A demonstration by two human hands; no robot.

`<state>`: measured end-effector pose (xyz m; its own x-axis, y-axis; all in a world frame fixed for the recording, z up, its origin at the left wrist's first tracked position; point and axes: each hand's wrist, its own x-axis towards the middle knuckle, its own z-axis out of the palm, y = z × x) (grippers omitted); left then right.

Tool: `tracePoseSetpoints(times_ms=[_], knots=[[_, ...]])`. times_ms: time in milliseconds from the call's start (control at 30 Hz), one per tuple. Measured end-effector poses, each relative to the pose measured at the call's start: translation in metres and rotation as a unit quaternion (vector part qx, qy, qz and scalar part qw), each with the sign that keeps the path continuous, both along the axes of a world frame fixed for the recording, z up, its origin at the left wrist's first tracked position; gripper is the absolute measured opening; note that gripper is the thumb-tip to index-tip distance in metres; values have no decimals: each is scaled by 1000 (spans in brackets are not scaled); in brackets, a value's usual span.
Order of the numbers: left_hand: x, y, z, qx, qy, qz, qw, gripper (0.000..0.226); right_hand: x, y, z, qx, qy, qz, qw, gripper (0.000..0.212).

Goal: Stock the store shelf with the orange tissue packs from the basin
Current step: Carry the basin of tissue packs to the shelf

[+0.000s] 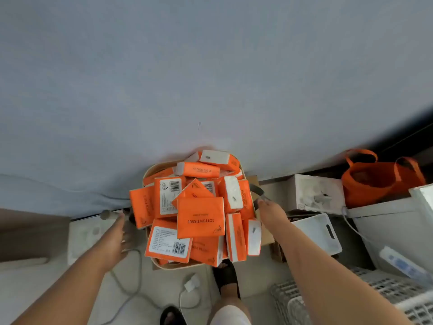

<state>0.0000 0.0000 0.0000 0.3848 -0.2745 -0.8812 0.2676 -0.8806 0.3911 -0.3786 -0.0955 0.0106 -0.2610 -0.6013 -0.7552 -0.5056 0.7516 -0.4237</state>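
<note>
**A:** What are my hands doing?

**B:** Your left hand (116, 240) is down at the left side of the basin (148, 172), fingers curled at something by its edge; blur hides what, so I cannot tell if it grips. Your right hand (271, 213) is at the right rim, closed around a dark handle (257, 191).

**A:** From my feed I see the orange tissue packs (200, 218) heaped in the basin, above the rim.

**B:** Yes, jumbled. The top one lies flat, reading "COTTON TISSUE"; others show barcode labels or white ends.

**A:** And around it?

**B:** The basin sits low, against a pale blue-grey surface (210, 78). A sandalled foot (228, 279) is just below it, with a white cable and plug (191, 283) on the floor beside. To the right are a white box (315, 193), a white bin (319, 233) and an orange bag (377, 178).
</note>
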Motion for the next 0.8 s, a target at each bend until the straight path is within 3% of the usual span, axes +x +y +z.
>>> tracePoseSetpoints(times_ms=[133, 200, 333, 633, 733, 800], knots=[[8, -17, -24, -51, 35, 27, 998, 43, 7, -18, -24, -1, -90, -239, 967, 22], [12, -26, -34, -72, 14, 23, 997, 45, 9, -27, -26, -6, -124, -310, 943, 14], [9, -38, -34, -107, -1, 30, 994, 48, 11, -38, -18, -36, -182, -431, 883, 23], [28, -30, -21, -131, -47, 68, 988, 16, 13, -44, 4, -32, -93, -298, 950, 16], [30, -33, -10, -119, -66, -6, 991, 9, 24, -39, 14, -58, -57, -239, 968, 12], [31, -35, -4, -85, -72, -67, 992, 17, 28, -33, 18, -86, -57, -217, 971, 7]])
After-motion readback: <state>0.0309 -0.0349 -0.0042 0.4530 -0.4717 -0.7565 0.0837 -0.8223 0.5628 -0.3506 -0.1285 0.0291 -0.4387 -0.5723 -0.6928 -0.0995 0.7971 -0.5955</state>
